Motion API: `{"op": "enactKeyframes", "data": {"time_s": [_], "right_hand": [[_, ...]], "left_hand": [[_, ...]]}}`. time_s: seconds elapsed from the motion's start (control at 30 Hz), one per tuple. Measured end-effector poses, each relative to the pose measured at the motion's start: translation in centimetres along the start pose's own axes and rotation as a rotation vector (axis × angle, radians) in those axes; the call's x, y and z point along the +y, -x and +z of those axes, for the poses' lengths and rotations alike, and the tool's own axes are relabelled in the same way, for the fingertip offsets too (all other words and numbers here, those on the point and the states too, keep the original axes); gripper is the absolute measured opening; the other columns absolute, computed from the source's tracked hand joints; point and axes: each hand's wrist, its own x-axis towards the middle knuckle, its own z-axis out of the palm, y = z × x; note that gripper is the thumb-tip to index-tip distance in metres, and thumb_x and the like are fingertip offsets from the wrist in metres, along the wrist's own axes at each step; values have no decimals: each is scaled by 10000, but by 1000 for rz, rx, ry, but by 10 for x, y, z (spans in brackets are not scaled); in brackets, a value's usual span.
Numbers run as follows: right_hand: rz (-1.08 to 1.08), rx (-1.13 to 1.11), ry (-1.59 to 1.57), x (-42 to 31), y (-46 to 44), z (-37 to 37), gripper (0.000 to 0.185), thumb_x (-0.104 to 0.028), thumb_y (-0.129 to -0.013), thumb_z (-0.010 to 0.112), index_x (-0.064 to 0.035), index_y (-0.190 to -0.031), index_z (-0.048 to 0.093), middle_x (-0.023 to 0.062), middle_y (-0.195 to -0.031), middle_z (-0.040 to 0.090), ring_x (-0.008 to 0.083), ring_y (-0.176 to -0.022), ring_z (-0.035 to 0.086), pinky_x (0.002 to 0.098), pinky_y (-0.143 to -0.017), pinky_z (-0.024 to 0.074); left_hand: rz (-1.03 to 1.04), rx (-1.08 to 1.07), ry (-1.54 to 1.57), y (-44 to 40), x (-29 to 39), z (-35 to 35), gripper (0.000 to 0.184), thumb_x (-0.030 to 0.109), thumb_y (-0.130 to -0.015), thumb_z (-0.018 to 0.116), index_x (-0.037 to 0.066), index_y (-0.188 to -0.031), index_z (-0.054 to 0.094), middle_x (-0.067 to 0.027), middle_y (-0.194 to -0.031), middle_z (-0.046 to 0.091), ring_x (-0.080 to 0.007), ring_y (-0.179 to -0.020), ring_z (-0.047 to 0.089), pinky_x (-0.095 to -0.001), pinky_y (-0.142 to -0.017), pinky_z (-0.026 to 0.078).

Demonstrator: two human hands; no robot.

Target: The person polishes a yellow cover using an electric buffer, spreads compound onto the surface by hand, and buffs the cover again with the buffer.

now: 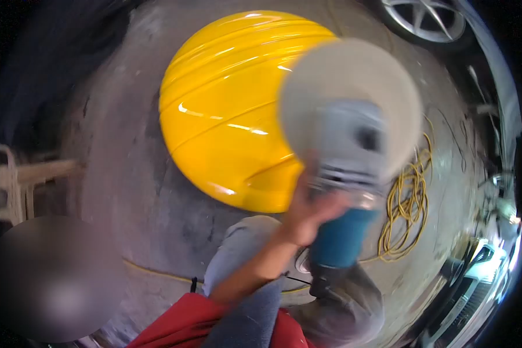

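Polisher [343, 232] | long axis fore-aft, pad [313, 81] forward | left fingers [332, 204] curled round its body | right fingers: cannot tell

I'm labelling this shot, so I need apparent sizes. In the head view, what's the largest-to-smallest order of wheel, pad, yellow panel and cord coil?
1. Yellow panel
2. Pad
Below these, unranked: cord coil and wheel, too alike to separate; the wheel is cut off.
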Motion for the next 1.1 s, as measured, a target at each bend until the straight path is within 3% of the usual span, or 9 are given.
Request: {"op": "enactKeyframes", "data": {"time_s": [0.07,0.2,0.33,0.53,0.83,0.97,1.03,1.1], "right_hand": [[6,7,63,-13,12,8,643,-203,-841,694,-87,-1404,405,150,-1125,616,261,-988,590,434,-873,475],[-67,30,118,-41,21,-1,639,-200,-824,698,-93,-1390,419,150,-1123,609,269,-992,582,437,-878,469],[-148,51,153,-70,22,-18,636,-196,-808,702,-99,-1376,433,150,-1122,603,277,-996,573,440,-884,463],[-260,80,216,-111,26,-31,632,-191,-783,708,-107,-1355,454,150,-1120,593,289,-1002,561,444,-892,454],[-524,93,267,-228,26,0,627,-184,-745,718,-120,-1323,484,150,-1116,578,308,-1010,542,450,-905,440],[-657,95,249,-292,30,22,625,-181,-728,722,-125,-1309,498,150,-1115,571,316,-1014,533,453,-910,434],[-680,98,232,-303,33,25,624,-179,-720,724,-128,-1302,505,150,-1114,568,320,-1016,529,454,-913,431],[-660,114,220,-292,34,24,623,-178,-711,726,-131,-1295,512,150,-1113,565,324,-1018,525,456,-916,428]], "left_hand": [[14,-101,-271,-5,-8,38,598,300,-745,774,13,-1193,502,-118,-1054,623,-212,-952,615,-378,-852,486],[22,-251,-599,12,-28,56,711,409,-668,792,10,-1172,487,-172,-996,595,-306,-903,623,-395,-805,478],[93,-281,-666,28,-31,63,744,419,-627,787,8,-1171,489,-158,-972,545,-361,-841,604,-426,-747,484],[49,-396,-797,34,-3,51,777,435,-606,791,-1,-1181,504,-147,-985,545,-335,-849,611,-409,-730,502],[145,-234,-878,24,1,35,774,448,-608,793,18,-1185,509,-133,-1011,553,-316,-850,616,-387,-713,505],[72,-248,-813,27,-3,38,767,437,-610,795,16,-1184,509,-134,-1010,554,-319,-847,615,-391,-713,505],[62,-316,-789,31,-11,40,795,415,-568,811,20,-1172,476,-159,-1002,527,-372,-786,618,-451,-686,510],[31,-357,-792,36,-20,45,806,405,-560,815,15,-1177,473,-160,-997,530,-377,-786,617,-453,-685,509]]}}
